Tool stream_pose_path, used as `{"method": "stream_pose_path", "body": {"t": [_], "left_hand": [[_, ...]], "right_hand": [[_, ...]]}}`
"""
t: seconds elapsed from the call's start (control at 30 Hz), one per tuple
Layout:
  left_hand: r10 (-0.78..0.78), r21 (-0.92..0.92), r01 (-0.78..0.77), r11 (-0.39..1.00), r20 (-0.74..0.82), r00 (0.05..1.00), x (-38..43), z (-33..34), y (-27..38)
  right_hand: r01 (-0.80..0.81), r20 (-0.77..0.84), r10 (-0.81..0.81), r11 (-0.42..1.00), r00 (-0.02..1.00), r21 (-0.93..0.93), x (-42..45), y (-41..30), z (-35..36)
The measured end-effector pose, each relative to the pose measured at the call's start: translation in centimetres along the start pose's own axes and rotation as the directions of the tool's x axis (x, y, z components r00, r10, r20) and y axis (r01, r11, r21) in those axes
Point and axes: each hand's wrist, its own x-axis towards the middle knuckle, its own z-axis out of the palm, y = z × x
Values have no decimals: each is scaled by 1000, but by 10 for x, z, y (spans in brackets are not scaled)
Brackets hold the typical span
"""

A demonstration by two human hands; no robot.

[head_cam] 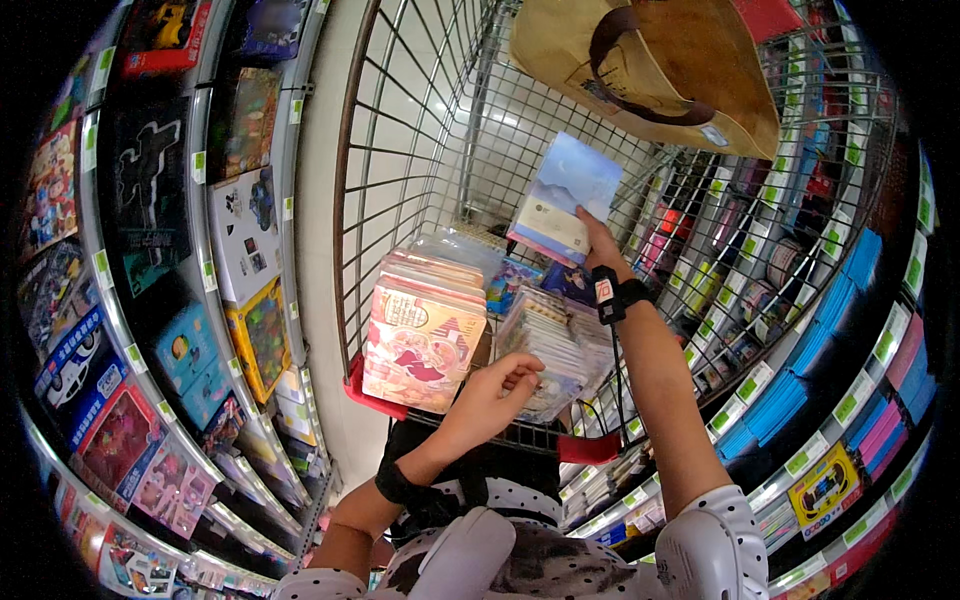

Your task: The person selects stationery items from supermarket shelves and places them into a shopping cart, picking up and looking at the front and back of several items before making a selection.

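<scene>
In my right hand [600,238] is a blue notebook [576,176] with a mountain scene and a pale band bearing writing. A pink edge shows beneath it, and my thumb lies on the cover. My left hand [487,394] is loosely curled with nothing visible in it. It hovers by a row of clear-wrapped packs [547,345] at the near end of the shopping cart [346,247]. Left of that hand stands a stack of pink and cream illustrated notebooks [424,345]. Farther in lie a blue colourful pack [511,283] and a clear plastic wrapper [457,251].
A tan tote bag [675,75] with dark handles sits at the cart's far end. Shelves of boxed toys [247,225] line the left side. On the right, shelves hold blue booklets [780,405] and a yellow toy box [825,491]. Pale floor [319,187] runs along the left.
</scene>
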Motion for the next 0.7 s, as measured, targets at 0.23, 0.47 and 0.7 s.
{"method": "stream_pose_path", "body": {"t": [0.23,0.47,0.7], "left_hand": [[-38,2,38,999,7,999,2,-3,-2],[27,7,-28,1000,53,998,-3,0,5],[17,1,-17,1000,71,997,-8,-4,2]], "right_hand": [[269,86,-261,957,961,-104,0,-3,-7],[468,294,-364,687,884,-556,-72,-83,52],[651,658,-111,339,745,-679,-47,-112,113]]}}
